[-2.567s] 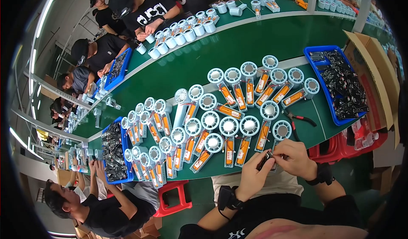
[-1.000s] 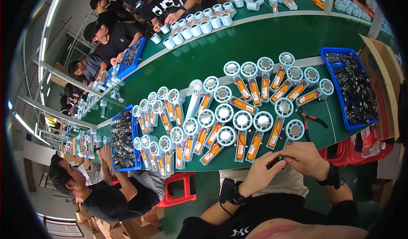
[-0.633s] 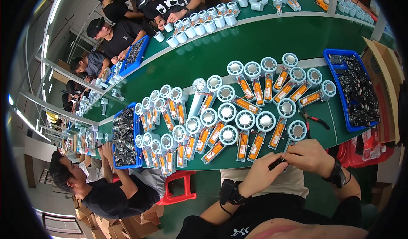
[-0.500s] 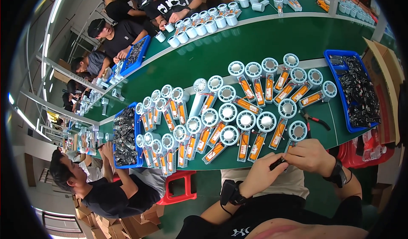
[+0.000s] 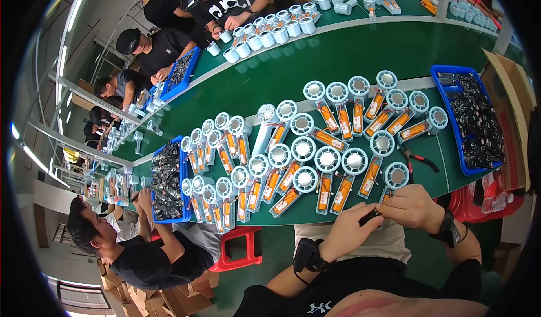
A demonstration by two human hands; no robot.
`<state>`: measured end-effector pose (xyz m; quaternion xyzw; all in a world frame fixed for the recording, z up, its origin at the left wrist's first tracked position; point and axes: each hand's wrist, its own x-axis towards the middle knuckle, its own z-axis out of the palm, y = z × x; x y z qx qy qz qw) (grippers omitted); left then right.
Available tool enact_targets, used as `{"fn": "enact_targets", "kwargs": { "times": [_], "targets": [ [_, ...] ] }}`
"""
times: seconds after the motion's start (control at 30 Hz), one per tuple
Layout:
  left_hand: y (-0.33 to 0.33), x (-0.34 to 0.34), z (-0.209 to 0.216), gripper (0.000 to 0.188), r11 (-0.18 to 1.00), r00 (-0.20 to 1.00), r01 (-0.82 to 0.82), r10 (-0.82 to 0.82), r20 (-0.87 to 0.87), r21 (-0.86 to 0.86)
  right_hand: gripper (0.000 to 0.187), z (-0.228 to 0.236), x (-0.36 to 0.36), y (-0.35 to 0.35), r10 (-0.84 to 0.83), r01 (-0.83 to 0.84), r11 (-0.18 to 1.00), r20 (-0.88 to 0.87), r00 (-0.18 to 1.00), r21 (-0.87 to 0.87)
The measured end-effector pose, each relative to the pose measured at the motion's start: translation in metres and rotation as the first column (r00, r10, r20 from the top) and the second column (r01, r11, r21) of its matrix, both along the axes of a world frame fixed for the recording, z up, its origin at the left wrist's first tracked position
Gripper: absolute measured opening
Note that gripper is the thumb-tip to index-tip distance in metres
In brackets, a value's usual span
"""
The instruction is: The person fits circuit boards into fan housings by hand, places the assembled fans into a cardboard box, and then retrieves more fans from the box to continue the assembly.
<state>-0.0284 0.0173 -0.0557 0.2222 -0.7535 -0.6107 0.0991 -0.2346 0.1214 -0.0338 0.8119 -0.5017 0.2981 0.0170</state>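
- While both wrists rest at the near edge of the green table [image 5: 315, 69], the left hand [image 5: 350, 229] and the right hand [image 5: 413, 207] meet over a small dark part [image 5: 370, 216], fingers of both closed around it; it is too small to tell its exact shape or which way its long axis runs
- The small dark part sits between the two hands, just left of the right hand's fingertips and at the left hand's fingertips, so neither hand is clearly nearer; it is held right at the table's near edge
- Just beyond the right hand stands the nearest fan unit [image 5: 396, 177], a white round head with a handle running toward the hands; the held part is just beside the near end of that handle, whether touching I cannot tell
- To the right of that unit lie red-handled pliers [image 5: 420, 159] on the table, near the right hand but apart from it
- Farther out, rows of fan units with orange batteries [image 5: 315, 164] fill the middle of the table, lying tilted with heads away; they crowd the space beyond the hands
- At far right a blue tray [image 5: 448, 122] holds dark small parts, on the right hand's side
- To the left a second blue tray [image 5: 183, 196] stands before a co-worker in a black shirt [image 5: 152, 255], with a red stool [image 5: 239, 249] between that person and the hands
- Across the table more people work beside white cups [image 5: 270, 26]
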Motion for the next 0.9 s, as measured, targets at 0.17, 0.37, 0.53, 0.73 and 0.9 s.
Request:
{"fn": "enact_targets", "kwargs": {
  "times": [0.17,0.37,0.53,0.73,0.9],
  "targets": [
    [0.006,0.001,-0.001,0.037,0.999,0.999,-0.029,0.031,-0.038,0.038,0.024,0.001,0.009,0.001,-0.072,0.07,0.997,0.089,0.993,0.032],
    [0.019,0.004,-0.011,0.039,0.984,0.974,-0.134,0.152,-0.168,0.118,0.02,0.007,0.018,0.021,-0.191,0.158,0.981,0.408,0.893,0.114],
    [0.013,0.001,-0.01,0.04,0.987,0.976,-0.162,0.157,-0.154,-0.016,0.019,0.001,0.017,0.019,-0.337,0.284,0.942,0.48,0.81,0.18],
    [0.024,-0.002,-0.014,0.04,0.981,0.965,-0.193,0.185,-0.186,-0.028,0.018,-0.003,0.027,0.014,-0.302,0.274,0.952,0.587,0.751,0.139],
    [0.021,0.001,-0.011,0.041,0.981,0.974,-0.169,0.151,-0.169,-0.095,0.018,0.0,0.029,0.011,-0.327,0.361,0.931,0.581,0.745,0.06]
  ]
}}
